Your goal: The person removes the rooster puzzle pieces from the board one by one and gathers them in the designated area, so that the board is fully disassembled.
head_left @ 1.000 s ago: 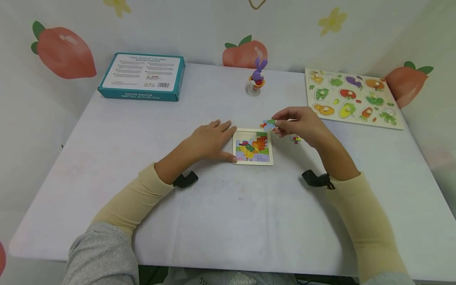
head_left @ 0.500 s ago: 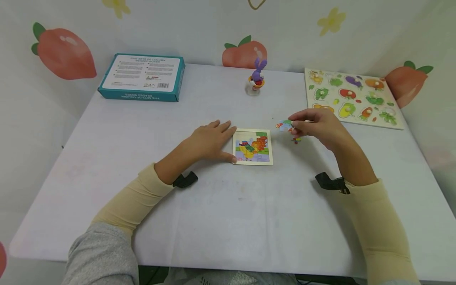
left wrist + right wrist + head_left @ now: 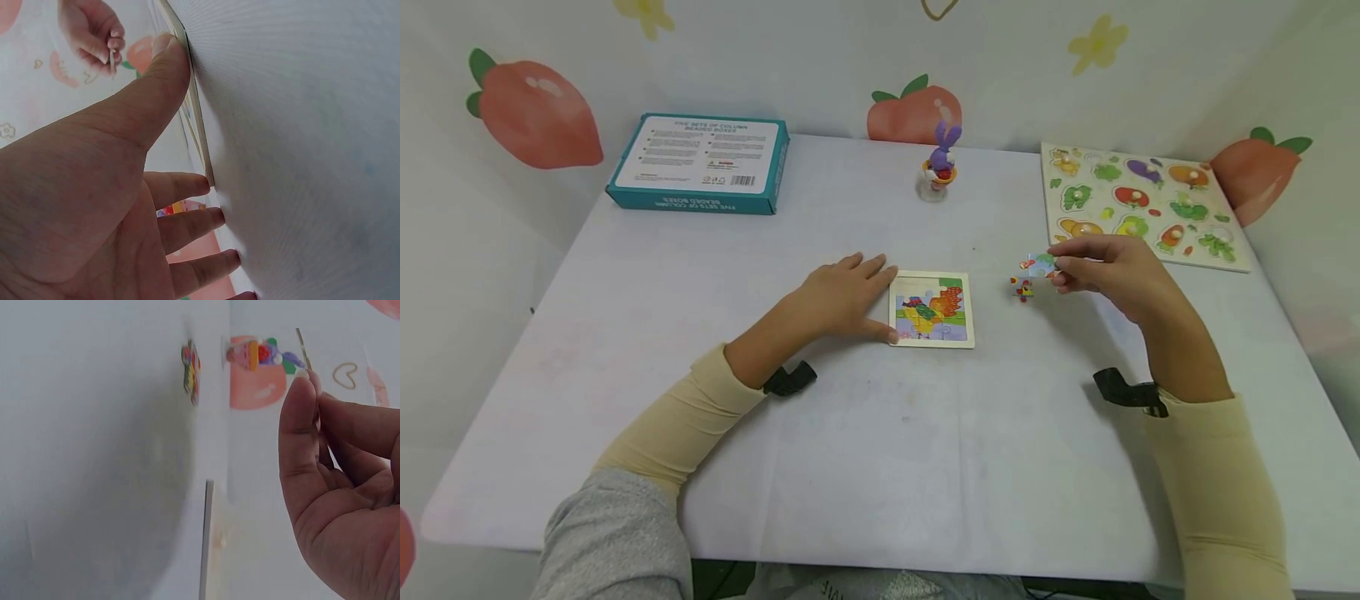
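Observation:
My left hand [image 3: 842,300] rests at the left side of a small wooden puzzle tray [image 3: 971,312], fingers spread and straight. Its thumb lies against the tray's edge [image 3: 199,125] in the left wrist view. Joined pieces in the tray picture a colourful bird, and bare wood shows at the upper left. To the right of the tray, my right hand [image 3: 1120,271] pinches a blue and green jigsaw piece [image 3: 1037,266] between thumb and fingers, raised off the table. The right wrist view shows that piece [image 3: 303,347] edge-on. Just below it in the head view lies a loose red and yellow piece [image 3: 1022,290].
A vegetable peg puzzle board [image 3: 1150,208] lies at the back right, beyond my right hand. A teal box [image 3: 700,162] sits at the back left. A purple rabbit figurine [image 3: 940,162] stands near the table's back edge. White tablecloth [image 3: 880,467] covers the table.
My right hand has moved right, away from the tray, carrying the jigsaw piece to beside the loose one. The left hand and the tray have stayed in place.

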`<act>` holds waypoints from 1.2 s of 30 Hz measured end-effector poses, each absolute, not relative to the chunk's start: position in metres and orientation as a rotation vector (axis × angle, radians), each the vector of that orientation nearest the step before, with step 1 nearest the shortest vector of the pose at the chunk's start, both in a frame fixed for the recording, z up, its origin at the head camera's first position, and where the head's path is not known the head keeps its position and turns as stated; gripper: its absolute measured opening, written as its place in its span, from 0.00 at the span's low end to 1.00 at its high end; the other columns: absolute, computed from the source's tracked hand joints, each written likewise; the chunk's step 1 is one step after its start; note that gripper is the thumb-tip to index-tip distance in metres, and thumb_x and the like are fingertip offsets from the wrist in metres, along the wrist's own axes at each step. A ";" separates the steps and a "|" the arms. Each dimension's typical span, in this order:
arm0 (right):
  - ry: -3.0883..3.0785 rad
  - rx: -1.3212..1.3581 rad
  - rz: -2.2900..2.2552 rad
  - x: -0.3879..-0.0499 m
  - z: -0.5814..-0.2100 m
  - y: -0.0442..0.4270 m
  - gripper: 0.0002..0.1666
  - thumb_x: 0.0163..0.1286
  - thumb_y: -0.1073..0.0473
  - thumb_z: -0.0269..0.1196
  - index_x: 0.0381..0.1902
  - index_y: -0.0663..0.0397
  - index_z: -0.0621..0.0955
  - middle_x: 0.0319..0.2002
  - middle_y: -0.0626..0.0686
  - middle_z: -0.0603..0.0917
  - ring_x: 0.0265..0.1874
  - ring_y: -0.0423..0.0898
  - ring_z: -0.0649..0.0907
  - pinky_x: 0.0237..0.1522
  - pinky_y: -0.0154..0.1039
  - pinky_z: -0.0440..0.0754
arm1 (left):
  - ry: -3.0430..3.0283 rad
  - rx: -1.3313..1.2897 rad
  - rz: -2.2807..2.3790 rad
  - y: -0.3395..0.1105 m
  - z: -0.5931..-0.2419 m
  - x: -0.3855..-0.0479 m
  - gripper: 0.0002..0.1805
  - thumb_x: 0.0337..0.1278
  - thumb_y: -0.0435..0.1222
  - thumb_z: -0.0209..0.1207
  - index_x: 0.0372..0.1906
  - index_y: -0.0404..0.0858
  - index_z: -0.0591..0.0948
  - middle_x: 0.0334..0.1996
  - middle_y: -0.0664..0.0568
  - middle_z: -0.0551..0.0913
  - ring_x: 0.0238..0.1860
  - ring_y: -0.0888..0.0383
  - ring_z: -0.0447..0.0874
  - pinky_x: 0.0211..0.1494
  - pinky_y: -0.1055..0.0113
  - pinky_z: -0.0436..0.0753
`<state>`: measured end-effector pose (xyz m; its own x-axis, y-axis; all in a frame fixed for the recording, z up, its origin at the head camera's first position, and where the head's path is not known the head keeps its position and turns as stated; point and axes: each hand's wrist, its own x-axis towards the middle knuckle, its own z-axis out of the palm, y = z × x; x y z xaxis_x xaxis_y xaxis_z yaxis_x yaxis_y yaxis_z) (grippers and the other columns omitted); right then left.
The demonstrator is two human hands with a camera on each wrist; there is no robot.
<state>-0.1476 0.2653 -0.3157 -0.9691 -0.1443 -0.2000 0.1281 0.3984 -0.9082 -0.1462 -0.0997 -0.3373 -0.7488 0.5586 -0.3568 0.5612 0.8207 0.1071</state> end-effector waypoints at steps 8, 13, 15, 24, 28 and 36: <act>2.440 0.042 -1.498 -0.147 -0.312 0.288 0.18 0.75 0.60 0.62 0.57 0.65 0.81 0.36 0.48 0.87 0.34 0.43 0.87 0.43 0.33 0.84 | 2.631 0.833 -0.010 -0.100 -0.339 -0.147 0.58 0.54 0.71 0.57 0.81 0.42 0.53 0.79 0.44 0.50 0.77 0.40 0.48 0.72 0.44 0.62; 2.436 0.104 -1.424 -0.150 -0.314 0.299 0.20 0.75 0.57 0.62 0.58 0.64 0.80 0.35 0.46 0.87 0.34 0.43 0.87 0.43 0.32 0.84 | 2.633 0.828 -0.009 -0.101 -0.340 -0.146 0.58 0.54 0.72 0.57 0.81 0.42 0.53 0.80 0.45 0.50 0.77 0.40 0.48 0.72 0.43 0.62; 2.415 0.122 -1.415 -0.151 -0.318 0.303 0.20 0.75 0.58 0.62 0.58 0.65 0.80 0.36 0.46 0.87 0.35 0.43 0.87 0.43 0.33 0.84 | 2.631 0.828 -0.004 -0.101 -0.340 -0.146 0.58 0.54 0.72 0.57 0.81 0.42 0.53 0.80 0.45 0.50 0.78 0.40 0.48 0.72 0.43 0.62; 2.367 0.124 -1.300 -0.157 -0.334 0.311 0.24 0.77 0.61 0.59 0.63 0.73 0.73 0.36 0.48 0.87 0.34 0.42 0.86 0.42 0.34 0.84 | 2.627 0.831 -0.008 -0.099 -0.341 -0.147 0.58 0.55 0.72 0.55 0.81 0.43 0.53 0.80 0.45 0.50 0.78 0.40 0.47 0.72 0.42 0.62; 2.389 0.141 -1.238 -0.158 -0.336 0.313 0.24 0.77 0.61 0.59 0.63 0.73 0.74 0.36 0.49 0.87 0.34 0.43 0.87 0.41 0.34 0.85 | 2.629 0.828 -0.019 -0.099 -0.341 -0.147 0.58 0.55 0.72 0.55 0.81 0.43 0.52 0.80 0.45 0.49 0.78 0.40 0.47 0.72 0.42 0.62; 2.473 0.091 -1.091 -0.158 -0.333 0.311 0.25 0.77 0.57 0.60 0.62 0.72 0.76 0.39 0.50 0.87 0.34 0.42 0.85 0.39 0.31 0.83 | 2.626 0.826 -0.022 -0.099 -0.341 -0.147 0.58 0.55 0.72 0.56 0.81 0.42 0.52 0.80 0.45 0.50 0.78 0.40 0.47 0.71 0.42 0.62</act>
<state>-0.1583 0.3106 -0.3331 -0.9037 -0.1122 -0.4132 0.2297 0.6875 -0.6889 -0.1470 -0.0987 -0.3407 -0.7524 0.5477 -0.3659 0.5538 0.8267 0.0987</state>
